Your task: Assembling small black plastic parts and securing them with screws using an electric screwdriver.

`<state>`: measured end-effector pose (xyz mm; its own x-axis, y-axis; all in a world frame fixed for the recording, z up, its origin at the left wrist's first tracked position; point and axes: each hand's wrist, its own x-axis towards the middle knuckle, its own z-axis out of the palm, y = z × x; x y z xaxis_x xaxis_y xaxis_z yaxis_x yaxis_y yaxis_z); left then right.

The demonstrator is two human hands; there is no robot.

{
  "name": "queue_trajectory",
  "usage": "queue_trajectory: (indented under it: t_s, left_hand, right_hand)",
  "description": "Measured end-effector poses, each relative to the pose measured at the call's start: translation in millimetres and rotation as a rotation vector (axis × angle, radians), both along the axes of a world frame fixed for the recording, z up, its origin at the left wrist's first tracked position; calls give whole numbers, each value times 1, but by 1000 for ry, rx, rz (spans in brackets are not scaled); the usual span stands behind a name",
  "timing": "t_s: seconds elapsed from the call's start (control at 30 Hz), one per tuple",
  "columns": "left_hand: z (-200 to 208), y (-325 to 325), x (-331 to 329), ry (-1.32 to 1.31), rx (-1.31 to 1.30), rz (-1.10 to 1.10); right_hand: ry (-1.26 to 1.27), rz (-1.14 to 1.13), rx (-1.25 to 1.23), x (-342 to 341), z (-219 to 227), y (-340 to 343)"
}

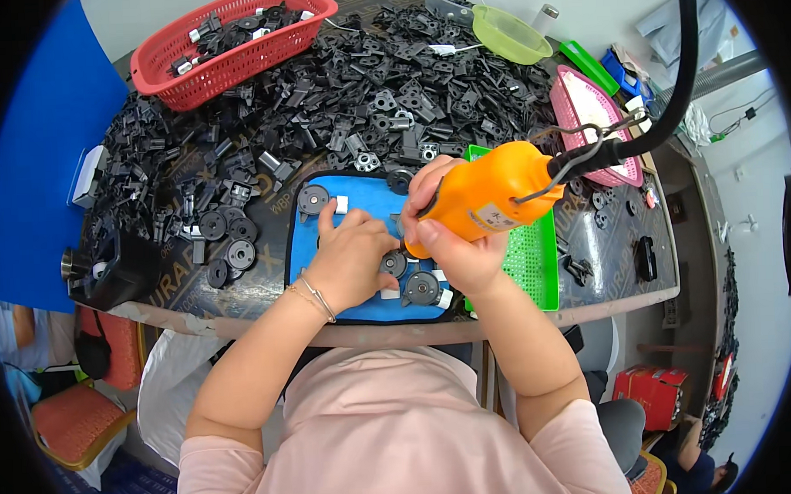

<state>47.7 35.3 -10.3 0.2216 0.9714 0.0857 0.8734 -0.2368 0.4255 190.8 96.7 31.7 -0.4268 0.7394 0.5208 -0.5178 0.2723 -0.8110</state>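
My right hand (452, 232) is wrapped round an orange power screwdriver (504, 191) hanging from a black cable, its tip pointing down at the blue mat (350, 309). Under that tip, my left hand (352, 257) curls its fingers and thumb around a small black part with a round disc (394, 264), partly hidden by the hands. On the mat near my left thumb lies another black disc part (421, 288) with a white connector. A similar grey-faced disc part (313, 199) sits at the mat's far left corner.
A heap of black plastic parts (321, 101) covers the table's far side. At the back stand a red basket (232, 65) and a yellow-green bowl (506, 38). Beside the mat is a green perforated tray (549, 281); a pink basket (582, 110) stands farther right. Loose discs (241, 253) lie left.
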Motion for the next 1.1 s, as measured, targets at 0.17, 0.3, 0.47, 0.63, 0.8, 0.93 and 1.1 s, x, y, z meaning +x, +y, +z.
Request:
queue_trajectory:
  t_s: [0.17, 0.3, 0.47, 0.63, 0.8, 0.93, 1.1]
  left_hand:
    - [-1, 1, 1, -12, 1, 18]
    - [1, 1, 3, -28, -2, 34]
    - [8, 3, 1, 39, -116, -4]
    - [8, 0, -1, -21, -81, -11]
    - [8, 1, 0, -38, -107, 6]
    - [9, 0, 2, -36, -120, 23]
    - [7, -1, 2, -43, -96, 27]
  right_hand:
    - [-79, 81, -5, 1, -1, 5]
    - [-106, 111, 47, 4, -1, 10]
    - [84, 117, -25, 15, 12, 17]
    - [168, -97, 47, 82, 34, 38]
    - [34, -379, 3, 110, 9, 48]
    - [-29, -437, 18, 112, 2, 49]
    - [-18, -456, 13, 111, -3, 57]
